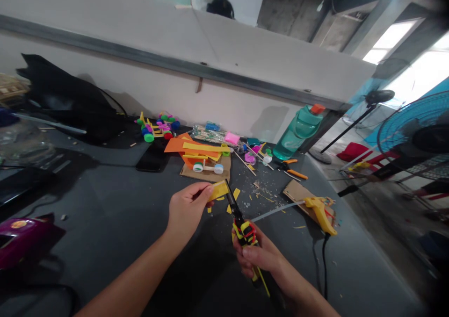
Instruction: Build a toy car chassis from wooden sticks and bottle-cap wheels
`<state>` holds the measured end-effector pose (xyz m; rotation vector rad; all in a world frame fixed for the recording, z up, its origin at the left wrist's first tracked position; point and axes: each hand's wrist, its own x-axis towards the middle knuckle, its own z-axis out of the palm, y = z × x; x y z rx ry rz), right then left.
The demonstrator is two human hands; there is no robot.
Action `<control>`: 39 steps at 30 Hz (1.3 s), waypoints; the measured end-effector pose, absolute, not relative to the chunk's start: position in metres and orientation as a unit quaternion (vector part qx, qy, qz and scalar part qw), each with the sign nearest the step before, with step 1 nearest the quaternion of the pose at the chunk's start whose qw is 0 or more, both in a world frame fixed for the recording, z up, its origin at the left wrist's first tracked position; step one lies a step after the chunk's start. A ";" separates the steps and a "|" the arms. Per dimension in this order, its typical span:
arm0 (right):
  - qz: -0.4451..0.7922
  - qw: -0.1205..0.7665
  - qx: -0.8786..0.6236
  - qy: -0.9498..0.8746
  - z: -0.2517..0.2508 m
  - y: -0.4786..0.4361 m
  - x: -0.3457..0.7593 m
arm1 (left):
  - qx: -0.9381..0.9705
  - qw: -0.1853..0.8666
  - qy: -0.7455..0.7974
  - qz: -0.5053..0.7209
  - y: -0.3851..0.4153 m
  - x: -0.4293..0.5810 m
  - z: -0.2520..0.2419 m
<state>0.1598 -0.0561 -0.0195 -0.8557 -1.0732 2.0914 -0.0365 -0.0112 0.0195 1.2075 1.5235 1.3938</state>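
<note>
Between the thumb and fingers of my left hand [191, 209] is a small yellow piece [219, 190], held above the dark table. My right hand [257, 256] is wrapped round a black tool with yellow and red handles [243, 230]. Its dark, narrow tip points up and lies at the right edge of the yellow piece. Small yellow scraps [236, 194] lie on the table just behind and beside the tool. Farther back, a little frame with white and blue wheels [208, 168] rests on brown cardboard [224, 173].
Orange sheets [174, 144], a black phone [151, 157] and colourful wheeled models [157, 127] lie farther back. A green bottle [296, 132] stands at the back right, near orange-handled pliers [296, 173]. A yellow glue gun [321, 212] lies right, its cable running forward. A purple object [24, 240] is left.
</note>
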 end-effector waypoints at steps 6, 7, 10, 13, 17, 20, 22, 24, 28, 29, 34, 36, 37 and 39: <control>0.785 0.316 -0.341 -0.408 -0.011 -0.058 0.158 | 0.447 0.393 0.581 0.556 -0.012 -0.036 0.022; 0.784 0.315 -0.344 -0.410 -0.008 -0.059 0.158 | 0.445 0.395 0.580 0.557 -0.012 -0.036 0.022; 0.780 0.314 -0.344 -0.418 -0.002 -0.060 0.157 | 0.435 0.405 0.577 0.560 -0.012 -0.036 0.024; 0.780 0.317 -0.342 -0.419 0.000 -0.060 0.156 | 0.429 0.416 0.570 0.564 -0.012 -0.036 0.024; 0.779 0.321 -0.345 -0.414 0.001 -0.061 0.155 | 0.422 0.427 0.563 0.568 -0.011 -0.036 0.024; 0.776 0.321 -0.353 -0.412 0.006 -0.063 0.154 | 0.416 0.435 0.559 0.570 -0.011 -0.035 0.023; 0.777 0.323 -0.353 -0.409 0.008 -0.064 0.153 | 0.414 0.440 0.557 0.570 -0.010 -0.036 0.021; 0.779 0.323 -0.351 -0.407 0.009 -0.064 0.153 | 0.411 0.447 0.552 0.571 -0.010 -0.036 0.020; 0.782 0.318 -0.354 -0.404 0.007 -0.064 0.154 | 0.403 0.452 0.549 0.576 -0.009 -0.036 0.018; 0.781 0.317 -0.356 -0.403 0.007 -0.064 0.154 | 0.402 0.452 0.549 0.577 -0.009 -0.035 0.018; 0.775 0.318 -0.371 -0.401 0.008 -0.065 0.153 | 0.405 0.455 0.543 0.579 -0.009 -0.036 0.017; 0.773 0.317 -0.374 -0.403 0.007 -0.065 0.153 | 0.402 0.457 0.541 0.581 -0.009 -0.036 0.017; 0.771 0.318 -0.375 -0.404 0.007 -0.064 0.153 | 0.401 0.458 0.539 0.582 -0.008 -0.036 0.016; 0.768 0.320 -0.378 -0.407 0.006 -0.064 0.154 | 0.400 0.461 0.538 0.582 -0.008 -0.036 0.015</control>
